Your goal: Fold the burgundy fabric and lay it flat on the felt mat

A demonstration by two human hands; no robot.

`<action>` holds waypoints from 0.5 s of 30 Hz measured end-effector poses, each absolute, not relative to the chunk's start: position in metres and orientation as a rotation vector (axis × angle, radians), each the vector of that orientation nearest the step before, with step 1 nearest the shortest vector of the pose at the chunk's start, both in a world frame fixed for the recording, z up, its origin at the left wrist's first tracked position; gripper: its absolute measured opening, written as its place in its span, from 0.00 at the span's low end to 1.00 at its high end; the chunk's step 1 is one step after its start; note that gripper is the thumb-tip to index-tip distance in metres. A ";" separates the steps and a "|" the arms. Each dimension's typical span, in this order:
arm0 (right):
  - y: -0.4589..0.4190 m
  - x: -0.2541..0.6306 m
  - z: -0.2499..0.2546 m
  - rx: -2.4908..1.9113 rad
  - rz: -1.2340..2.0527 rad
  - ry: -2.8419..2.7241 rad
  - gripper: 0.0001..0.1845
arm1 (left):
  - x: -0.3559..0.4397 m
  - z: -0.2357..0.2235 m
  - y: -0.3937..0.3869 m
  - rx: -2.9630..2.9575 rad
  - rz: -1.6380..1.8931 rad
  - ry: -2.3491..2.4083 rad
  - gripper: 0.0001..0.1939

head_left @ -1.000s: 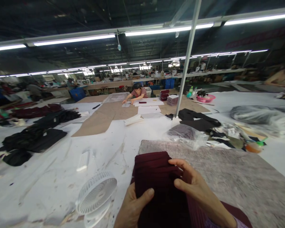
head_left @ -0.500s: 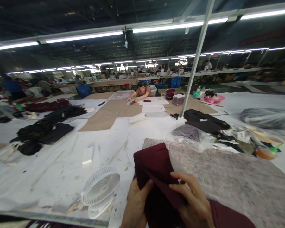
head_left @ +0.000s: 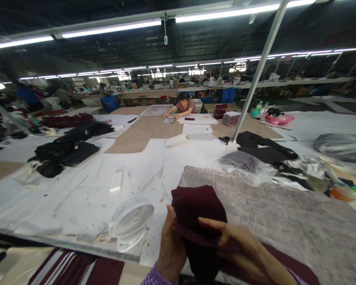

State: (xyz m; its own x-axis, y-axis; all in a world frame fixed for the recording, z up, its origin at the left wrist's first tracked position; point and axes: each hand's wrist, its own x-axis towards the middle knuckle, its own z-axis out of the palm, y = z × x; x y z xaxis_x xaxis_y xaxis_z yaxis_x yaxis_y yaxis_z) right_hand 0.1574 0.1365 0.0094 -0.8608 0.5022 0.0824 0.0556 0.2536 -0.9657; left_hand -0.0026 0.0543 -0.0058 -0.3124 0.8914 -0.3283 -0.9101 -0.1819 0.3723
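Observation:
A folded piece of dark maroon fabric (head_left: pixel 198 206) is held up in front of me, above the near edge of the table. My left hand (head_left: pixel 172 249) grips its left side, the thumb pointing up along the edge and the other fingers hidden behind the cloth. From the right, my right hand (head_left: pixel 237 243) holds the fabric's fold, its index finger stretched across the front. Another stretch of maroon cloth (head_left: pixel 296 261) lies beside my right forearm on the mottled grey mat (head_left: pixel 267 206).
A white desk fan (head_left: pixel 132 219) stands left of my hands, with a white power strip (head_left: pixel 116 181) behind it. Bagged grey fabric (head_left: pixel 240 162) lies past the mat near a slanting metal post (head_left: pixel 259 71). Striped maroon cloth (head_left: pixel 68 267) sits below the table edge. Across the table, a person (head_left: pixel 185 107) leans over papers.
My left thumb has moved off the front of the fabric to its left edge. The right hand has shifted left across the fold, and the cloth's top now looks rounder.

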 end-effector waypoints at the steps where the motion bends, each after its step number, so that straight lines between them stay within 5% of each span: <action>1: 0.138 0.158 0.009 -0.500 1.634 -2.183 0.07 | -0.003 -0.010 0.054 -0.040 1.818 0.611 0.20; 7: 0.142 0.156 0.015 -0.419 1.674 -2.318 0.12 | 0.002 -0.019 0.055 -0.040 1.816 0.846 0.07; 11: 0.149 0.157 0.008 -0.497 1.679 -2.414 0.24 | -0.010 -0.025 0.054 0.163 1.752 1.131 0.12; 15: 0.171 0.175 -0.018 -0.755 1.724 -2.286 0.06 | -0.047 -0.074 0.032 0.659 1.558 1.802 0.19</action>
State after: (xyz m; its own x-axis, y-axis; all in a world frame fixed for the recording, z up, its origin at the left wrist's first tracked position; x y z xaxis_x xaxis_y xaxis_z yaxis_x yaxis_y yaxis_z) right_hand 0.1750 0.1707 -0.0181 -0.8549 0.4948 -0.1560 0.2860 0.1987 -0.9374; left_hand -0.0470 0.0318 -0.0738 -0.6569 0.7383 -0.1525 -0.0444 0.1641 0.9854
